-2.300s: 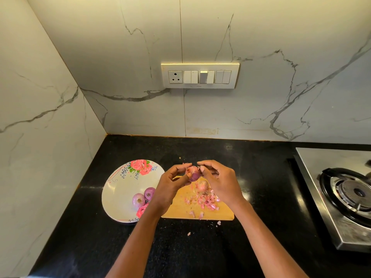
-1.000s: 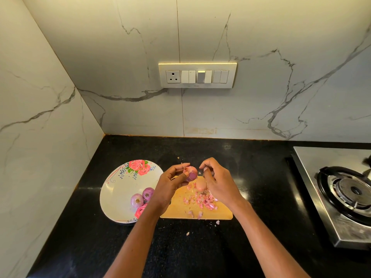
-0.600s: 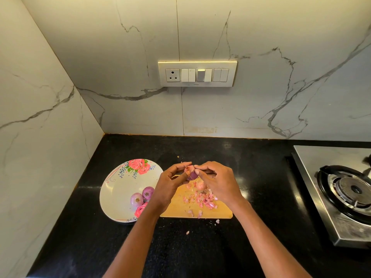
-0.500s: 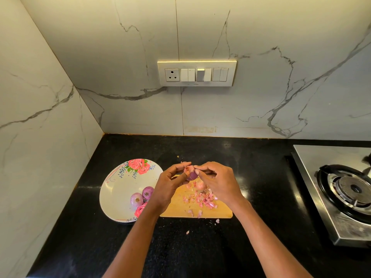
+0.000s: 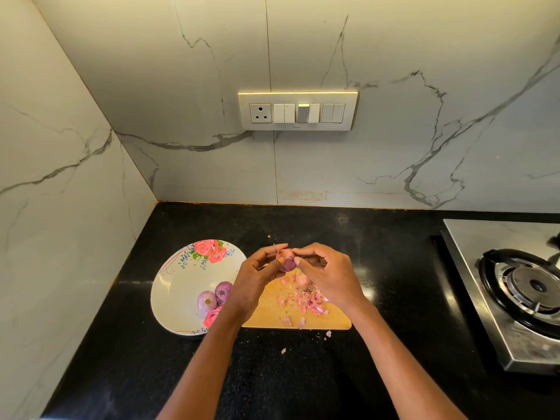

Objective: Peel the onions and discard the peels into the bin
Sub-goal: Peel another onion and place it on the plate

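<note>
My left hand [image 5: 257,277] grips a small purple onion [image 5: 287,259] above the far end of a wooden cutting board [image 5: 333,318]. My right hand [image 5: 328,275] pinches the onion's skin at its top, and something thin and metallic, perhaps a knife, shows by its fingers. Another small pale onion [image 5: 302,280] lies on the board under my hands, among a scatter of pink peels [image 5: 306,301]. Two peeled purple onions [image 5: 215,295] sit on a white floral plate [image 5: 181,286] to the left. No bin is in view.
The black counter [image 5: 303,374] ends at marble walls behind and on the left. A steel gas stove [image 5: 515,289] stands at the right. A switch panel [image 5: 298,111] is on the back wall. A few peel bits [image 5: 328,333] lie on the counter by the board.
A second ago my right hand was drawn slightly away from the onion. It has come back and now pinches the skin at the top. My left hand keeps holding the onion in place.
</note>
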### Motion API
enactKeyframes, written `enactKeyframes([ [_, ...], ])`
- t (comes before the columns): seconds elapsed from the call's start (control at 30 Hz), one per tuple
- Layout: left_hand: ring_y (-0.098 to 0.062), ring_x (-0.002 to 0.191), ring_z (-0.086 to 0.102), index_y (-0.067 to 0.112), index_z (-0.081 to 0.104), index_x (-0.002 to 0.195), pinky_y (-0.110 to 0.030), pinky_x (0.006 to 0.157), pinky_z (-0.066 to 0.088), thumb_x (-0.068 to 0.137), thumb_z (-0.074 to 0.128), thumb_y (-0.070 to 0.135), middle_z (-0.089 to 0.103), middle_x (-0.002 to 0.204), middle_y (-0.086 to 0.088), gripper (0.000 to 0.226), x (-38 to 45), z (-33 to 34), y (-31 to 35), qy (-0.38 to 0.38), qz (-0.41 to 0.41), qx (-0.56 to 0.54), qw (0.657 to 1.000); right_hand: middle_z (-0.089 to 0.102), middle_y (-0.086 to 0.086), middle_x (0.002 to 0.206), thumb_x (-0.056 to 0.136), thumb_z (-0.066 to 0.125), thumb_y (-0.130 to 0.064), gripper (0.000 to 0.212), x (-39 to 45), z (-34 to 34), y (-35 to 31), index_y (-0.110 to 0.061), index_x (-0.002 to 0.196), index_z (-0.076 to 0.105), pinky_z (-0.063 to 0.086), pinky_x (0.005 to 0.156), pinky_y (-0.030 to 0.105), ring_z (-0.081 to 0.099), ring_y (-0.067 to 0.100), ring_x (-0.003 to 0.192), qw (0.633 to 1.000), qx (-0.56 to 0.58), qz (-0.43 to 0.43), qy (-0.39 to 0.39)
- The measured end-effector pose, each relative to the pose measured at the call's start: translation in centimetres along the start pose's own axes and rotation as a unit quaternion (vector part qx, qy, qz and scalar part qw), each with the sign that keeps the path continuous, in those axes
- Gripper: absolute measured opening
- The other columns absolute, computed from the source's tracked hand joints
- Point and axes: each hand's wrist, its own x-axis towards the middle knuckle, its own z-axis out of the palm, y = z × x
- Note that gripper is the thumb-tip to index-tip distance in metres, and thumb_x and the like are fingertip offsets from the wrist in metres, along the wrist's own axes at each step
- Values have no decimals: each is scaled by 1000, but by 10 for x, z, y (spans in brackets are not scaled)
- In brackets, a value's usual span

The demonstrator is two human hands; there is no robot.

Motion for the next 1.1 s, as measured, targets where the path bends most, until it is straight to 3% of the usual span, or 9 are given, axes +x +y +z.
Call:
enactKeyframes([
  [0.13, -17, 115, 67, 22, 66, 130, -31, 95, 56, 86, 66, 39, 71, 124, 0, 47, -2, -2, 1, -9, 6, 3, 1000, 74, -15, 91, 92, 74, -15, 13, -1, -2, 2, -22, 101, 77, 54, 76, 14, 70, 2, 88, 1000, -13, -2, 20],
  [0.27, -18, 114, 67, 25, 66, 128, -35, 98, 56, 84, 66, 41, 71, 123, 1, 47, -2, 0, 2, -5, 4, 0, 1000, 75, -15, 99, 96, 70, -24, 13, -1, -1, 3, -23, 108, 75, 58, 82, 21, 71, 3, 96, 999, 33, 29, 4],
  [0.43, -16, 116, 66, 30, 66, 127, -37, 101, 55, 84, 69, 46, 70, 124, 4, 46, 0, 3, 0, 1, 6, 24, 1000, 74, -16, 106, 93, 74, -25, 21, -1, 0, -1, -24, 114, 74, 54, 82, 13, 69, -3, 99, 999, 34, 25, -18],
  [0.7, -9, 118, 64, 36, 65, 126, -20, 86, 55, 90, 70, 39, 69, 126, 11, 37, -3, 2, 3, -8, 20, 53, 998, 76, -10, 96, 90, 77, -16, 16, -3, 0, 5, -17, 106, 79, 57, 79, 19, 72, 8, 92, 1000, 21, -9, 6],
  [0.8, -10, 118, 64, 33, 64, 128, -21, 89, 55, 82, 69, 46, 69, 127, 8, 48, -5, 3, 5, -16, 21, 43, 999, 76, -9, 93, 89, 77, -13, 15, -4, 1, 8, -15, 104, 79, 56, 77, 17, 71, 7, 89, 1000, 8, -18, 14],
  [0.93, -12, 118, 65, 31, 63, 129, -28, 94, 56, 88, 65, 39, 67, 129, 6, 42, -7, 3, 4, -29, 15, 18, 999, 73, -13, 86, 88, 77, -13, 9, -4, 2, 10, -18, 96, 78, 54, 70, 14, 70, 4, 83, 998, -22, -4, 51],
  [1.1, -12, 116, 66, 32, 64, 127, -27, 92, 56, 86, 66, 40, 70, 125, 6, 42, -6, 2, 7, -17, 19, 15, 1000, 74, -16, 100, 96, 70, -20, 16, -3, 0, 9, -23, 110, 75, 57, 83, 21, 71, 5, 98, 999, 39, 30, 12],
])
